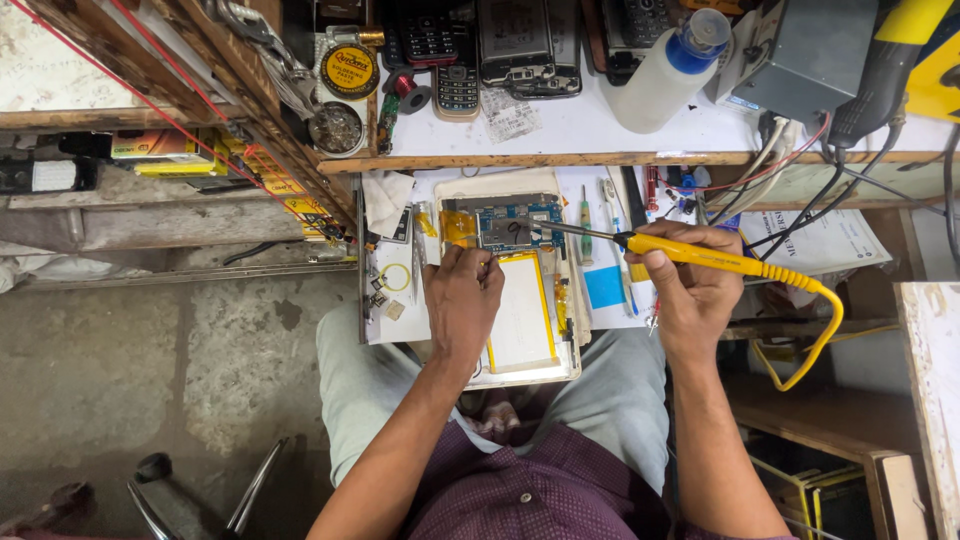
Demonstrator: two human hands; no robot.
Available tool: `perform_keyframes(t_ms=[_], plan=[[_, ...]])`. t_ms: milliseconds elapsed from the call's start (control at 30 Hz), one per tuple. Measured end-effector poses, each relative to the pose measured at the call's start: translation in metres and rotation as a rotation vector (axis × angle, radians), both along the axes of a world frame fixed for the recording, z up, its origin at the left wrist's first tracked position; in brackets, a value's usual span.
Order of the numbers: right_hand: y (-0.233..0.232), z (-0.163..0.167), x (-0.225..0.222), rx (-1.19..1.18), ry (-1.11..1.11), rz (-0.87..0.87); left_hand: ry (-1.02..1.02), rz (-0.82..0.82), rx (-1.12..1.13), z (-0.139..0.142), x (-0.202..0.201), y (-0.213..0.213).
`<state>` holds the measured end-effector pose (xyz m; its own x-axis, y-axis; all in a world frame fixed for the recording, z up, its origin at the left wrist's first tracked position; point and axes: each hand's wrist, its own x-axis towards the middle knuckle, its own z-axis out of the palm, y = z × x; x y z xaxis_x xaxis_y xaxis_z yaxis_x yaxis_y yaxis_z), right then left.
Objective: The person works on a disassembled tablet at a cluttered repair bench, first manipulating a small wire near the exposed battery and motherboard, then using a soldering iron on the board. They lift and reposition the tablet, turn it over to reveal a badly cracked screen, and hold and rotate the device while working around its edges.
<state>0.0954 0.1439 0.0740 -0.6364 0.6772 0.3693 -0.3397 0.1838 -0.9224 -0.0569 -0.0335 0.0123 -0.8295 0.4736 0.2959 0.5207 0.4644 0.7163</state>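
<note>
Two hands work on the open tablet [520, 330]. Right hand [695, 290] grips the yellow iron [700, 253], tip on the board [520, 225]. Left hand [462, 300] pinches thin wire beside it. Soldering seems underway; next needs steady hands.

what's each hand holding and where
Right hand grips the soldering iron by its yellow handle. Left hand pinches something thin over the opened tablet; unclear what.

We see the opened tablet [515, 275] on the worktop [600, 180], a battery [522, 310] in its near half and a circuit board [515, 225] beyond. Our left hand [463, 300] rests on it; our right hand [692, 290] holds a soldering iron [690, 252] over the board. Phones [505, 45] lie on the shelf [600, 135] behind.
</note>
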Motion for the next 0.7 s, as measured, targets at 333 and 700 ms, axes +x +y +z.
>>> perform_keyframes(t_ms=[333, 700], plan=[[-0.002, -0.006, -0.009, 0.09, -0.081, 0.097, -0.06, -0.001, -0.043, 0.005, -0.008, 0.004], [-0.008, -0.019, -0.021, 0.163, -0.174, 0.147, -0.184, -0.016, 0.054, 0.007, -0.015, 0.004]])
